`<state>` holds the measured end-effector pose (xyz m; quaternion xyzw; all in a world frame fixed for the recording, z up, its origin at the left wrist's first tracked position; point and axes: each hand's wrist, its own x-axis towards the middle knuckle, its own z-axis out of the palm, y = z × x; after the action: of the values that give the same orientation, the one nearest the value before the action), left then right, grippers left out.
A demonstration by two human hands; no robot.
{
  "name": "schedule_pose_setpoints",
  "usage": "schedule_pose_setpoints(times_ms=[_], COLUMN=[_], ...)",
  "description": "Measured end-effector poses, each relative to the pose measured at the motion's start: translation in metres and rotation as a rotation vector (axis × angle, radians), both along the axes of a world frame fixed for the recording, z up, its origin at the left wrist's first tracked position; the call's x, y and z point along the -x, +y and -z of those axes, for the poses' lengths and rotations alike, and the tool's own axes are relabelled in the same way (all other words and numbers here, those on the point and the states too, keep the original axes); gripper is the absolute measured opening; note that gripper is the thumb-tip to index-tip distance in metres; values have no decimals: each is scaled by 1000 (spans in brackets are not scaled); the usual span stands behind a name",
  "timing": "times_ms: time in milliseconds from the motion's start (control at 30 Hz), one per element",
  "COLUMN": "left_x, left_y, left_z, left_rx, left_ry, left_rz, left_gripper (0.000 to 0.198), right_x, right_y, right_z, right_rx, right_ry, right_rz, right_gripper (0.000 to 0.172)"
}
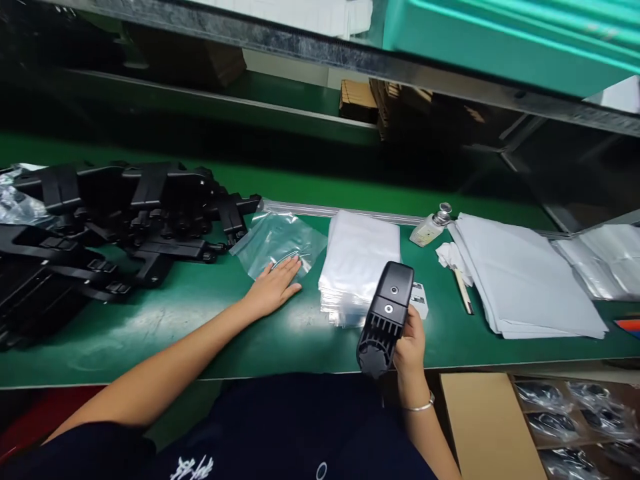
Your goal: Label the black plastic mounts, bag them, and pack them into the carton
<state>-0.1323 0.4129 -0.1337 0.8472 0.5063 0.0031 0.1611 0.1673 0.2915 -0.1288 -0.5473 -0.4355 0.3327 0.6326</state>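
My left hand (274,287) lies flat, fingers stretched out, on a clear plastic bag (280,241) on the green table. In my right hand (411,340) is a black plastic part (386,317) with two screws and a ribbed, slotted end. I hold it tilted above the table's front edge, and it hides a corner of the stack of clear bags (361,250) behind it. A small white card with dark print (419,300) shows just beside my right hand. To the left, several similar-looking black parts with straps (160,193) lie in a heap.
A bottle with a metal top (431,227), a marker (463,291) and white sheets (525,280) lie to the right. More clear bags (610,257) are at the far right. Below stands a carton (487,427) with bagged black parts. A shelf edge (300,43) crosses overhead, carrying a teal bin (500,50).
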Motion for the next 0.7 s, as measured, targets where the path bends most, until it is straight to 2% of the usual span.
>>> schedule_pose_setpoints(times_ms=[67, 167, 200, 267, 367, 433, 567, 700], left_x=[-4, -4, -2, 2, 1, -4, -8, 6], left_y=[-6, -20, -19, -7, 24, 39, 45, 34], left_z=[4, 12, 13, 10, -3, -11, -18, -23], left_rx=[-35, -78, -76, -50, -25, -40, -145, -255], left_ry=[-20, -47, -42, -8, 1, -24, 28, 35], left_rz=[14, 165, 175, 78, -116, -185, -207, -155], left_gripper=[65, 71, 70, 68, 63, 58, 35, 32], right_x=[2, 4, 4, 5, 7, 8, 10, 16], right_y=[0, -2, -2, -2, -1, 0, 1, 1], right_z=[-3, -5, -5, -5, -4, -3, -6, -16], right_rx=[-27, -45, -42, -35, -43, -50, -33, 68], right_ry=[-2, 7, 15, 38, 63, 73, 72, 121], right_rz=[-13, -32, -39, -54, -63, -62, -41, -59], right_gripper=[45, 45, 46, 46, 45, 45, 45, 48])
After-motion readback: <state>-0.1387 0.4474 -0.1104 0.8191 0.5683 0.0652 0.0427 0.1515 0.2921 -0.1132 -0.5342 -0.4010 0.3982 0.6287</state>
